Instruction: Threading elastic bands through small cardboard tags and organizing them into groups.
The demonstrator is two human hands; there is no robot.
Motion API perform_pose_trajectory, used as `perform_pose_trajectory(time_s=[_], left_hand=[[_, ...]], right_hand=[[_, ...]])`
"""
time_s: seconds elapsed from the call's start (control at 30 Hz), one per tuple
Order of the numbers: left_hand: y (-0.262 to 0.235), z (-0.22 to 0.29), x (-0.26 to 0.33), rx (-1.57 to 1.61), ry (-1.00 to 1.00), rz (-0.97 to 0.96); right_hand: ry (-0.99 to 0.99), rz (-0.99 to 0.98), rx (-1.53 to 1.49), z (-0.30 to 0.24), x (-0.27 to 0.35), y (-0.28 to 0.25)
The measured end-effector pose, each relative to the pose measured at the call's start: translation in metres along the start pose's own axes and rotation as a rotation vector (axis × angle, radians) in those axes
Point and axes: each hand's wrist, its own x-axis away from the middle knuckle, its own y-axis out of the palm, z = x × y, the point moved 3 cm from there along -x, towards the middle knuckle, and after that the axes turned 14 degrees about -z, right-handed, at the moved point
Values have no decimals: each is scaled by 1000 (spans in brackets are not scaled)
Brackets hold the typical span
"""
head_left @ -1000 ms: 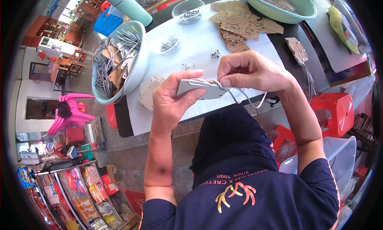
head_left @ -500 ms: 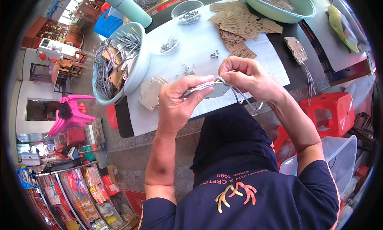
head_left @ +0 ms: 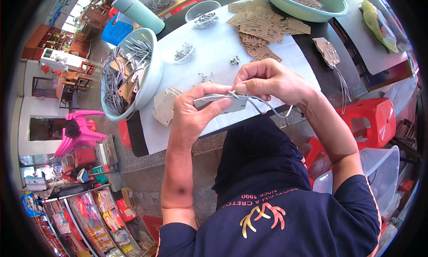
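Observation:
Between the thumb and fingers of my left hand (head_left: pixel 191 106) is a flat grey plate (head_left: pixel 236 106) with small holes, held over the table's near edge. A grey cable (head_left: pixel 266 109) runs along the plate's upper edge and loops down to the right. My right hand (head_left: pixel 274 82) pinches the cable at that edge; its fingertips partly hide the spot. To the left of my left hand lies a stack of pale grey plates (head_left: pixel 164 107). Small metal parts (head_left: pixel 205 77) are scattered just beyond my hands, with another little heap (head_left: pixel 234 60) farther right.
A light blue basin (head_left: pixel 154 78) of grey cables and plates stands left. Beyond are clear bowls (head_left: pixel 203 14) of metal parts, brown plates (head_left: pixel 258 27) and a green basin (head_left: pixel 307 11). A plate with cables (head_left: pixel 327 51) lies right, above a red stool (head_left: pixel 368 121).
Both hands have shifted slightly left, and the plate has tilted so more of its face shows. The whole view has moved a little. The right hand's pinch stays at the plate's edge.

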Motion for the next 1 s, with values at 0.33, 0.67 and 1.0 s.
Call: perform_pose_trajectory(time_s=[0.33, 0.67, 1.0], left_hand=[[-5, -2, 4, 5, 49, 16], [-10, -6, 5, 21, 113, 36], [-19, -4, 6, -178, 190, 79]], right_hand=[[-48, 42, -167, 1, 6, -8], [147, -237, 55, 4, 15, -10], [13, 52, 650, -17, 40, -40]])
